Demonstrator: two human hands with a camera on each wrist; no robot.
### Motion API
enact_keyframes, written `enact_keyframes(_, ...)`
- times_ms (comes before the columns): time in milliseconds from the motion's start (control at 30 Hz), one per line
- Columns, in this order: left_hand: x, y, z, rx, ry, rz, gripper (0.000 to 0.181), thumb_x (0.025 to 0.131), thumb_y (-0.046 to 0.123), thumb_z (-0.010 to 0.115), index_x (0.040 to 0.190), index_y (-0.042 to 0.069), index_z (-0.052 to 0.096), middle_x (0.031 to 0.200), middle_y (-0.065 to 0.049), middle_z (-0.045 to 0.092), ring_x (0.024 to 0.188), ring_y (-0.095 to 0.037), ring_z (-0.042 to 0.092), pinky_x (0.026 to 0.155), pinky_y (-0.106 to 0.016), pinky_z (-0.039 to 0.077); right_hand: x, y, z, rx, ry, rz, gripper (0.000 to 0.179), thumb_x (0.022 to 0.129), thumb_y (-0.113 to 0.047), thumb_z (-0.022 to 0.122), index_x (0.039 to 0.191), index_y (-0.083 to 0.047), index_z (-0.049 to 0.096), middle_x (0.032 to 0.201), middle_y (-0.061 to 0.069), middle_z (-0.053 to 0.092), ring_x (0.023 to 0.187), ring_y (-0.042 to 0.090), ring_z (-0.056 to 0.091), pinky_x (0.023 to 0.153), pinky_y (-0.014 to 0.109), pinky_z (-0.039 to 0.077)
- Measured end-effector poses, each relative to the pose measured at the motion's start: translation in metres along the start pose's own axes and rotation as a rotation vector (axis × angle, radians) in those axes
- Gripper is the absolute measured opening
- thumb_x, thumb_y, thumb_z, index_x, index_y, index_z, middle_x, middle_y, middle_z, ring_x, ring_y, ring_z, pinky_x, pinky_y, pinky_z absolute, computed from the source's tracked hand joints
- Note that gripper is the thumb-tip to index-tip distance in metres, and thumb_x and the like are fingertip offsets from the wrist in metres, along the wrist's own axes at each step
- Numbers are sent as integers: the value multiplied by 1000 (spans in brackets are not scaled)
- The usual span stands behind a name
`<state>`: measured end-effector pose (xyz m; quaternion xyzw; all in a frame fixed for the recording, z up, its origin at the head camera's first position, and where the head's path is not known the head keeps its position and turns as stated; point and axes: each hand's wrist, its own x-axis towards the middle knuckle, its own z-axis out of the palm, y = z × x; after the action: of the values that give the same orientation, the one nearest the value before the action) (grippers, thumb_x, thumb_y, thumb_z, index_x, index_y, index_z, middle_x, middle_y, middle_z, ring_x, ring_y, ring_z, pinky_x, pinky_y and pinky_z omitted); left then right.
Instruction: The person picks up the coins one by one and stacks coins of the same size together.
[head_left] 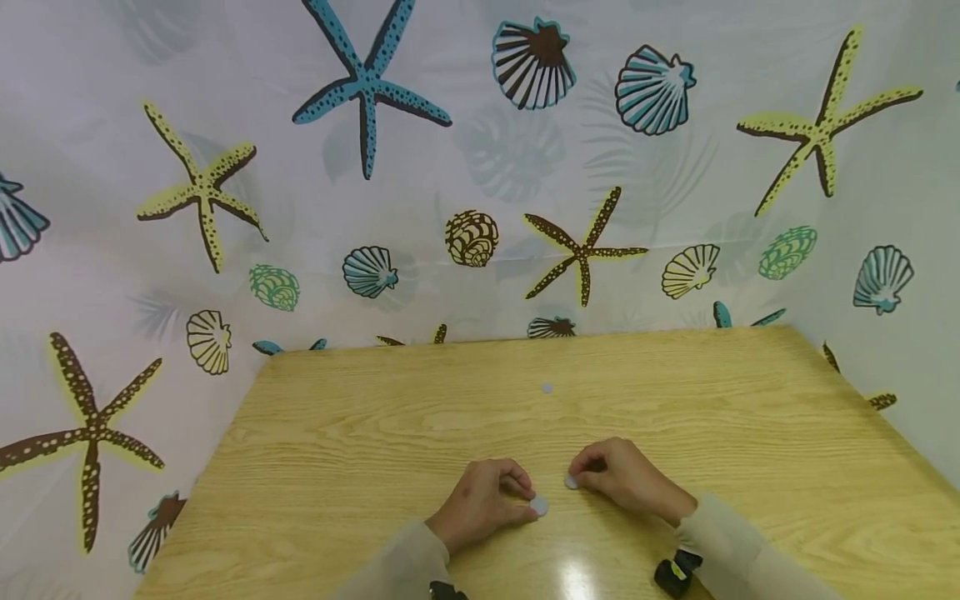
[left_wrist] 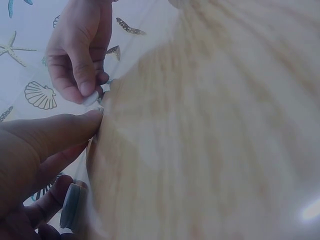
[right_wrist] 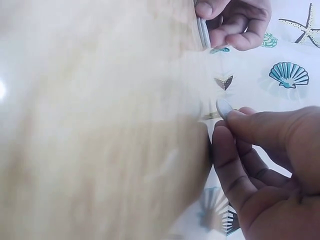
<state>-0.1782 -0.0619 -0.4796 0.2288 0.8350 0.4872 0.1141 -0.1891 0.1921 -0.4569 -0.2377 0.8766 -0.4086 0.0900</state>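
Note:
My left hand [head_left: 483, 504] rests low over the wooden table with thumb and fingers around a small stack of round white discs [head_left: 538, 505]. Seen edge-on in the right wrist view, that stack [right_wrist: 203, 32] shows more than one thin layer. To its right, my right hand [head_left: 626, 475] pinches a single white disc [head_left: 572, 481] between thumb and forefinger. The pinched disc [right_wrist: 224, 109] is tilted in the right wrist view. A gap separates the two hands. Farther back on the table lies another small white disc [head_left: 547, 388].
The wood-grain table [head_left: 390, 417] runs back to a white cloth [head_left: 450, 150] printed with starfish and shells, which also hangs at both sides. A dark wrist camera [head_left: 672, 575] is strapped near the right sleeve. Light glares off the table's front.

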Motion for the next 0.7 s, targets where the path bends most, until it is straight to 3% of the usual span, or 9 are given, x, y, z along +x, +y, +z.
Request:
enact_keyframes(500,0,1,1,-16,1,-23,28,76,15,88,95,15,67,88,13,72,92,-4,64,101,-46,46,-17,-6,2,62,-43,33,5,92,-10,73,92,-5,73,89,-2,71,81,6,63,72,22,52)
enact_keyframes(700,0,2,1,-30,1,-42,28,76,14,88,94,16,66,88,12,72,89,-4,65,98,-41,48,-20,-9,3,86,-59,24,5,91,-9,73,92,-4,73,89,0,71,80,6,63,71,22,52)
